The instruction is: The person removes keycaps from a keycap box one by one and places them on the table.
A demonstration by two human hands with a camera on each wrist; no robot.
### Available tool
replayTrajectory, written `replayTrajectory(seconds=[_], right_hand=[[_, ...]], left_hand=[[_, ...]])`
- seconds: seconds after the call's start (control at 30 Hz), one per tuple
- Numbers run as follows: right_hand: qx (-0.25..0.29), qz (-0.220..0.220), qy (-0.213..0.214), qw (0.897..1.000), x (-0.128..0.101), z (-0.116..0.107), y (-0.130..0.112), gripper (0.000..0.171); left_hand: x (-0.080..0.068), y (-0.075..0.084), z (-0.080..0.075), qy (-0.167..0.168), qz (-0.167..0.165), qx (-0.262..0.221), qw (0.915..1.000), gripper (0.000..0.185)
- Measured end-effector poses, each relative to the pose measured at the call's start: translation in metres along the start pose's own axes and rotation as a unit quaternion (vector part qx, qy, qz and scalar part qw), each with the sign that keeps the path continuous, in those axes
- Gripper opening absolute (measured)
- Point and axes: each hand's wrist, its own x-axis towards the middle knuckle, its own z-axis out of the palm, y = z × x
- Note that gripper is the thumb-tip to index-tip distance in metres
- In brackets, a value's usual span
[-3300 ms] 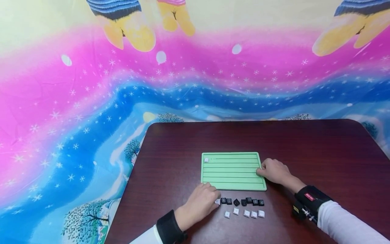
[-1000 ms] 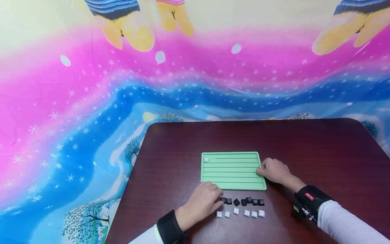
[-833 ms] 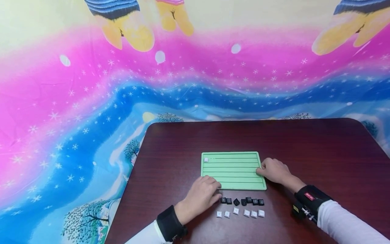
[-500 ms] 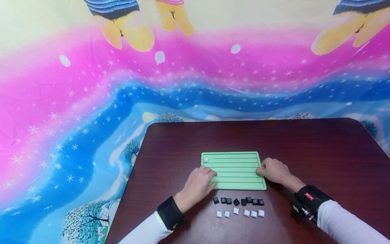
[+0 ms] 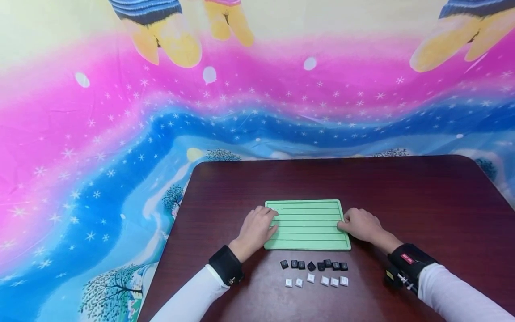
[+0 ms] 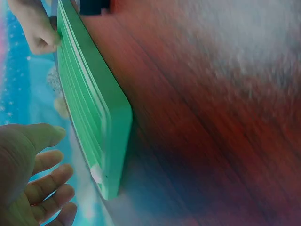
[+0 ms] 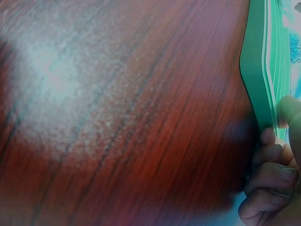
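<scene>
A light green ridged tray (image 5: pixel 307 232) lies on the dark wooden table. My left hand (image 5: pixel 255 227) is over the tray's left edge in the head view, its fingers relaxed. The left wrist view shows those fingers (image 6: pixel 49 183) spread, holding nothing, beside the tray's end. One white keycap (image 6: pixel 96 173) sits inside that end; in the head view my left hand hides it. At the tray's right edge my right hand (image 5: pixel 363 225) pinches the rim, thumb (image 7: pixel 288 112) on top and fingers curled at the outer side. In front of the tray lie black keycaps (image 5: pixel 301 265) and white keycaps (image 5: pixel 299 282).
The black and white keycaps form two loose rows, several in each, the white row nearer me. Behind the table (image 5: pixel 386 183) hangs a printed cloth (image 5: pixel 257 98) in pink and blue. Both wrists wear black bands (image 5: pixel 226 267).
A white keycap at my left fingertips went to the left end of the white row. My left hand then moved away from me to the tray's left edge. My right hand stays put.
</scene>
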Motion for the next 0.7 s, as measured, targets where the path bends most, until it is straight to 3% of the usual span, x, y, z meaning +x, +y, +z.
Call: replayTrajectory(seconds=[0.33,0.7], right_hand=[[-0.003,-0.004,0.002,1.0,0.001,0.0,0.0,0.044],[-0.005,-0.001,0.001,1.0,0.001,0.0,0.001,0.043]], left_hand=[[0.01,-0.018,0.016,-0.015,-0.038,-0.005,0.9992,0.037],[0.022,-0.02,0.02,-0.053,-0.052,-0.009,0.9972,0.033]])
